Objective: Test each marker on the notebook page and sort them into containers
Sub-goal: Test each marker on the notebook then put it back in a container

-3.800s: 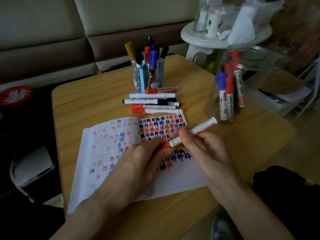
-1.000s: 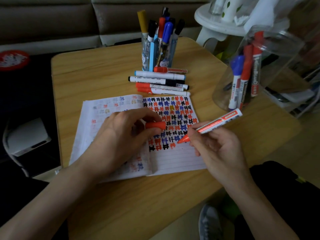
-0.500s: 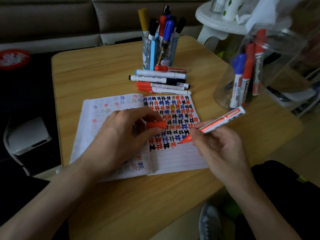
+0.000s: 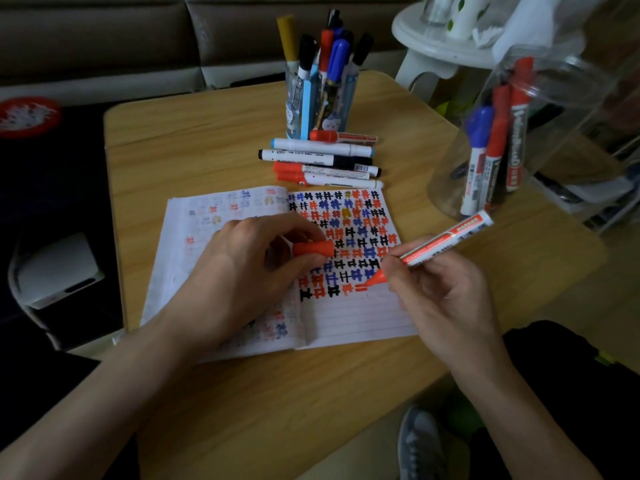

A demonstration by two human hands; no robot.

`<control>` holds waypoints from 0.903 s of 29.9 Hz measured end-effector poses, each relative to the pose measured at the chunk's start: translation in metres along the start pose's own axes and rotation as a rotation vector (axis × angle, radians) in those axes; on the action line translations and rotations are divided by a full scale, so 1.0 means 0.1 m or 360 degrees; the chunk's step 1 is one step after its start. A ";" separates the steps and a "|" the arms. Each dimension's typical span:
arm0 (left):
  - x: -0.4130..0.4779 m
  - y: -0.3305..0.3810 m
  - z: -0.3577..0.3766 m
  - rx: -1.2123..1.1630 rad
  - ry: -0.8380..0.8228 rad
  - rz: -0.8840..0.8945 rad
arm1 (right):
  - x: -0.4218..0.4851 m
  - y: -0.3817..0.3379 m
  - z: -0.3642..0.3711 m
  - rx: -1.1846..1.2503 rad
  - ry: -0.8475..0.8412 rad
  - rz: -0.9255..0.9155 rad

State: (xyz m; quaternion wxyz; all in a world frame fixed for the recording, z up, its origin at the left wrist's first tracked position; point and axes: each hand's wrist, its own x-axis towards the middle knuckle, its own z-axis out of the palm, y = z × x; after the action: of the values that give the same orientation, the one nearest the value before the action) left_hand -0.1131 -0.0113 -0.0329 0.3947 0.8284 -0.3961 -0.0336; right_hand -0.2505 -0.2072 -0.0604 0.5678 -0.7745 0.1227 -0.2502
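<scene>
gripping an uncapped red-and-white marker (image 4: 445, 240), the right hand (image 4: 440, 299) holds its tip on the notebook (image 4: 353, 317) beside the last mark; left hand (image 4: 239, 271) pinches the cap (image 4: 313, 248); blank lines below, clear jar (image 4: 448, 188) near right.

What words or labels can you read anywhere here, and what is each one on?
"WhiteBoard", as it seems to read: on the red marker in the clear jar.
Hash-shaped test marks, no words: notebook page.
Too blurred to read: label on the held marker, print on the lying markers.
</scene>
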 end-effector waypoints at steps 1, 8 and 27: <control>0.00 0.00 0.00 -0.0005 0.0001 0.0001 | 0.00 -0.01 0.00 0.0018 0.0000 0.0004; 0.00 0.00 0.01 -0.0030 0.0005 0.0009 | -0.01 0.02 0.00 -0.0092 -0.0068 -0.0031; 0.00 0.02 -0.01 -0.0040 -0.0015 -0.0013 | -0.02 0.03 -0.01 -0.0112 -0.0037 0.0016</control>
State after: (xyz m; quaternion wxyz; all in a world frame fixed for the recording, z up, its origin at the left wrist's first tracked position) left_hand -0.1144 -0.0115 -0.0309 0.4031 0.8247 -0.3943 -0.0442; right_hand -0.2520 -0.2081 -0.0633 0.5429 -0.7963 0.1288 -0.2337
